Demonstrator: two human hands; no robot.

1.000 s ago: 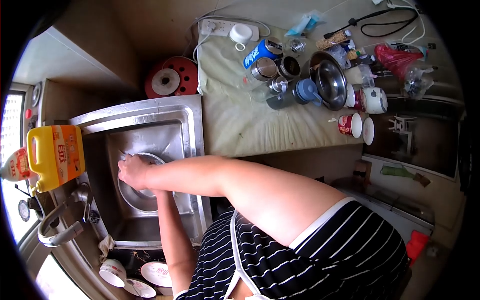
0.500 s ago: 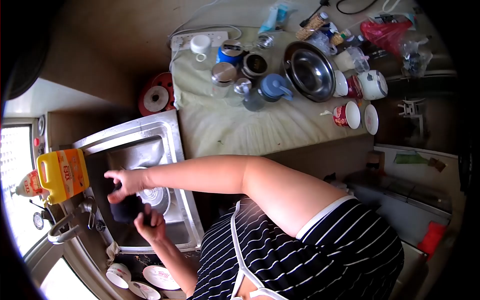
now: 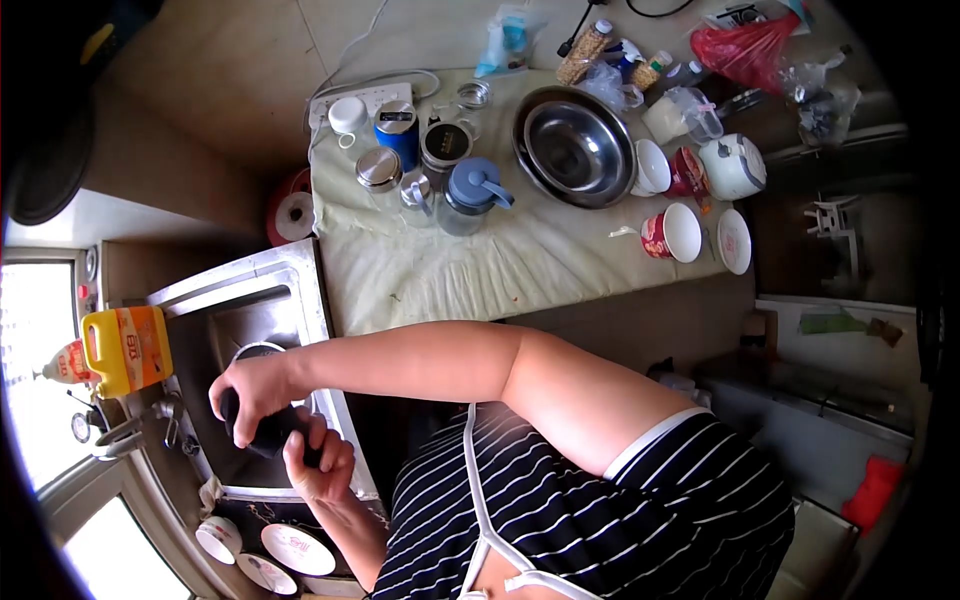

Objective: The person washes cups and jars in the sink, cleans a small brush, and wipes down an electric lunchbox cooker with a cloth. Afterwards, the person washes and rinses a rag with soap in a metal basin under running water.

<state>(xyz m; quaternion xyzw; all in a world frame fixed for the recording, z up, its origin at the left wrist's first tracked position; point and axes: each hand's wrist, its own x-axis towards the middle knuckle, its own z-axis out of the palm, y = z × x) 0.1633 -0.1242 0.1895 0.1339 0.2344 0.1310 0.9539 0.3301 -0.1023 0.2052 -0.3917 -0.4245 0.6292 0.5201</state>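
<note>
Over the sink (image 3: 322, 330), my right hand (image 3: 252, 392) is closed around the far end of a black cylindrical bottle (image 3: 268, 436). Its fingers curl over a dark, round end piece. My left hand (image 3: 322, 462) grips the near end, with its thumb and fingers wrapped round the side. The bottle lies tilted between both hands, and much of its surface is covered by fingers. Below my right forearm, the rim of a metal basin (image 3: 258, 348) shows inside the sink; the rest of it is hidden.
A yellow jug (image 3: 128, 350) and a faucet (image 3: 165, 415) stand beyond the sink. Bowls and plates (image 3: 298, 549) sit to its left. On the cloth-covered counter (image 3: 400, 280) are several jars and bottles, a blue-lidded pitcher (image 3: 470, 195), steel basins (image 3: 575, 150) and paper cups (image 3: 672, 235).
My right hand's fingers, stretched out before, now wrap the bottle's end. The bottle and both hands have come slightly nearer my body. The whole view has shifted a little.
</note>
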